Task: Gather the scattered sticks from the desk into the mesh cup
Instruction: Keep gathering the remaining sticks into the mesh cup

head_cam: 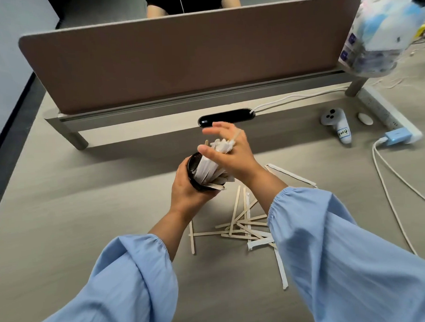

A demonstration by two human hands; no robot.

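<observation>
Black mesh cup (195, 172) sits tilted at the centre of the frame, clamped in our left hand (187, 188) and holding a bundle of paper-wrapped sticks (210, 168) that fan out of its mouth. Our right hand (230, 157) rests against the bundle's top, fingers spread apart. Lower right of centre, the loose sticks (242, 226) lie criss-crossed on the grey desk (88, 213), between our blue sleeves.
</observation>
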